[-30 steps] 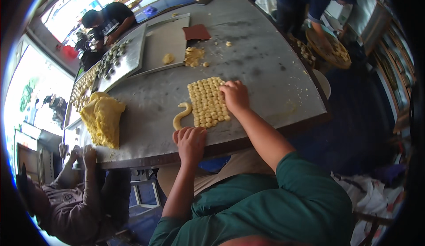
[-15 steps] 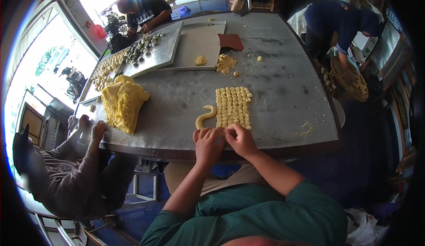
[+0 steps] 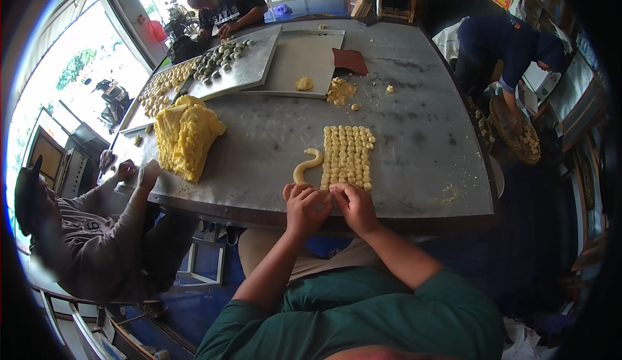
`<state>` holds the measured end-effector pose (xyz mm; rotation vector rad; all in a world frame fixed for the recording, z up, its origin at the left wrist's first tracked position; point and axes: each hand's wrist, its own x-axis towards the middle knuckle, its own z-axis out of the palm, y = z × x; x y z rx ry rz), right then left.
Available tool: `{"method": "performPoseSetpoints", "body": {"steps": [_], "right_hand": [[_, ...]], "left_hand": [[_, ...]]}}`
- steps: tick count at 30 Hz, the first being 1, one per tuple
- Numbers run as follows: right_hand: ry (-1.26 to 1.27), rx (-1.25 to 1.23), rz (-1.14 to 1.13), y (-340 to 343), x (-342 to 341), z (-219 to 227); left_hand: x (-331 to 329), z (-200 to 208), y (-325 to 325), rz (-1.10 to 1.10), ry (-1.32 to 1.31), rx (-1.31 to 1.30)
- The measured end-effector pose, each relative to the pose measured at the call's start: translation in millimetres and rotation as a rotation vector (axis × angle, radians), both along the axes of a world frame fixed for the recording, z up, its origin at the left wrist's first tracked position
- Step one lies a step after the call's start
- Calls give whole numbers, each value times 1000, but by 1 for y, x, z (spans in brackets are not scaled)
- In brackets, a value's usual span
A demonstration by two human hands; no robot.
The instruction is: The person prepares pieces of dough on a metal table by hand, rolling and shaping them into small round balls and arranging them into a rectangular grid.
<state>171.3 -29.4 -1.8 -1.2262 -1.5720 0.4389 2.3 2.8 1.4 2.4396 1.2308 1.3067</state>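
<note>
- Our right hand (image 3: 357,211) has come down from the far right corner of the dough balls (image 3: 348,156), where it was one second ago, and now it is next to our left hand (image 3: 307,212).
- Our left fingers (image 3: 299,193) are bent, with the tips turned toward the right hand.
- Our right fingers (image 3: 347,195) are bent too, and they meet the left ones. We cannot tell how wide the gap inside is, or if they pinch some dough.
- We see the dough balls in neat, packed rows on the grey metal bench (image 3: 414,127), just past our hands.
- We have a dough rope (image 3: 315,160) curled like a hook to the left of the rows. Its near end comes down to our left hand.
- Farther left on the bench we see a big yellow dough lump (image 3: 186,136).
- Past that, a tilted tray (image 3: 258,68) with dark green balls lies partly over a flat tray (image 3: 295,62).
- We see a red-brown sheet (image 3: 350,61) near the flat tray, with crumbly dough (image 3: 340,92) on our side of it.
- On our right, another person (image 3: 495,43) reaches into a round basket (image 3: 503,141).
</note>
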Motion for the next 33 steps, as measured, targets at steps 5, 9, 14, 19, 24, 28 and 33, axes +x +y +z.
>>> {"method": "performPoseSetpoints", "body": {"steps": [5, 9, 14, 19, 24, 28, 33], "right_hand": [[50, -101, -90, 21, 19, 8], [-189, -10, -312, 59, 66, 7], [-243, -166, -457, 69, 111, -14], [-266, -272, -444, 79, 98, -16], [-659, -52, -462, 70, 96, -19], [20, -212, -46, 26, 50, 8], [71, -277, 132, 4, 8, -12]], "left_hand": [[-2, 0, -1, -18, 7, -37], [2, 3, -3, -9, 164, -47], [13, 3, -5, -28, 103, -66], [7, 4, -6, 15, 120, -91], [8, 5, -5, -14, 112, -144], [6, 9, -4, 4, 48, -110], [1, 2, -5, 22, 90, -191]]}}
